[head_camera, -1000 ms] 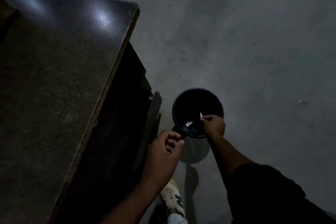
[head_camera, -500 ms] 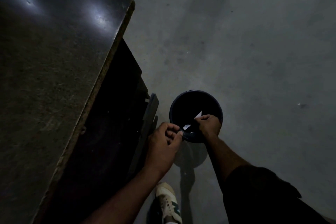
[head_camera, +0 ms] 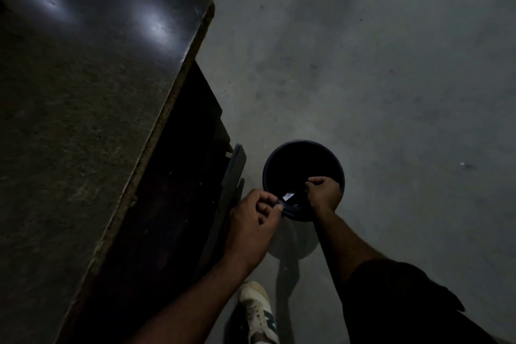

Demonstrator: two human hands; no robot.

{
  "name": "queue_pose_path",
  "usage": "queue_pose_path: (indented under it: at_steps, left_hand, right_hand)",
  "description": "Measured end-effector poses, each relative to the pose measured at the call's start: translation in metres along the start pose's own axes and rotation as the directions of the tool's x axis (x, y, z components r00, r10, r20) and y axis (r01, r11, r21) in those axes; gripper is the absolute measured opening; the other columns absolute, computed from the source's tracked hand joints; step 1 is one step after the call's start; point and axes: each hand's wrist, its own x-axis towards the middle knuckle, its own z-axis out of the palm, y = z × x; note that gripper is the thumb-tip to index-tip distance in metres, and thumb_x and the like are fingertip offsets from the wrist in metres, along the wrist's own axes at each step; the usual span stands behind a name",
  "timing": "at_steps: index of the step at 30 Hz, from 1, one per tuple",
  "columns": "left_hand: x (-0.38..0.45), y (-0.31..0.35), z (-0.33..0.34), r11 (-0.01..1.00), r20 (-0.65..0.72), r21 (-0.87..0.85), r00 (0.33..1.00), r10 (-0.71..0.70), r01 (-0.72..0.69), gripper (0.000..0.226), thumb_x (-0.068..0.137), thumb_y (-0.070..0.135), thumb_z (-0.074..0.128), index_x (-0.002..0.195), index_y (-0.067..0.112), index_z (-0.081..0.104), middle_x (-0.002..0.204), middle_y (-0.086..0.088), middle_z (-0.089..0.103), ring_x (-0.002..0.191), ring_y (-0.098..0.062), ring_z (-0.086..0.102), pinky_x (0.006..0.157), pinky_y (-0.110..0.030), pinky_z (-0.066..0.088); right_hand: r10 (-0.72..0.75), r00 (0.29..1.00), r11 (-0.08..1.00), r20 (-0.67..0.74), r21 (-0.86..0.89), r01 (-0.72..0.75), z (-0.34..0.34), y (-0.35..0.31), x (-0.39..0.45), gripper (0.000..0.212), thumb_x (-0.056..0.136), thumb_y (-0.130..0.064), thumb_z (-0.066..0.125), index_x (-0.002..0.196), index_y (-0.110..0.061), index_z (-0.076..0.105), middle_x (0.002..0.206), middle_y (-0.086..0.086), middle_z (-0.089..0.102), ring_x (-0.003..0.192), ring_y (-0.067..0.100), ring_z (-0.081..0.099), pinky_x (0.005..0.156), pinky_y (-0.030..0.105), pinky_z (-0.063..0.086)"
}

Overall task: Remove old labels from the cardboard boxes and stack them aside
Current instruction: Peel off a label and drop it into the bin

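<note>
Now binning peeled label (head_camera: 287, 196): both my hands over bucket (head_camera: 282, 153), left hand (head_camera: 252, 222) fingers curled, pinching, probably, sticky scrap; right hand (head_camera: 324, 193) fisted, contents unclear. Next: flick scrap free into bucket. Boxes unseen.

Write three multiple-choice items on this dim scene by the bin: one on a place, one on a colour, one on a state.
1. Where does the round bin stand?
A. on the table
B. on the floor right of the table
C. on a chair

2. What colour is the shoe?
A. mostly white
B. red
C. black

3. How is the right hand?
A. flat on the table
B. fingers curled, over the bin's mouth
C. hanging at the side

Key: 1 B, grey floor surrounds the bin beside the table; 2 A, its upper is pale white; 3 B, its curled fingers sit above the dark opening.
</note>
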Motion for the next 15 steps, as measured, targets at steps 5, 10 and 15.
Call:
queue_pose_path:
  at_steps: [5,10,15]
  left_hand:
    - [-0.01,0.018,-0.009,1.0,-0.027,-0.02,1.0,0.007,-0.007,0.007,0.089,0.022,0.066,0.094,0.021,0.061,0.073,0.006,0.058,0.061,0.0,0.053,0.055,-0.014,0.045]
    - [-0.03,0.065,-0.036,0.998,-0.076,-0.049,0.996,0.039,-0.043,0.018,0.088,0.025,0.067,0.104,0.021,0.06,0.076,0.006,0.058,0.063,-0.002,0.057,0.06,-0.019,0.048]
    - [-0.077,0.128,-0.099,0.989,-0.198,-0.067,0.973,0.116,-0.131,0.022,0.084,0.034,0.066,0.104,0.028,0.059,0.083,0.007,0.064,0.072,-0.001,0.063,0.069,-0.025,0.055]
  right_hand:
    - [-0.133,0.991,0.983,0.005,0.13,0.131,-0.008,-0.035,-0.049,0.011,0.088,-0.018,0.071,0.091,-0.008,0.074,0.09,0.008,0.073,0.084,0.021,0.067,0.071,0.023,0.043]
    - [-0.317,0.948,0.913,-0.017,0.267,0.31,-0.045,-0.082,-0.131,0.011,0.093,-0.02,0.065,0.091,-0.011,0.071,0.083,-0.002,0.068,0.077,0.009,0.06,0.061,0.008,0.038]
    - [-0.504,0.864,0.8,0.019,0.388,0.458,-0.099,-0.136,-0.235,0.007,0.093,-0.013,0.065,0.086,-0.016,0.067,0.078,-0.007,0.066,0.072,-0.002,0.061,0.065,0.005,0.04]
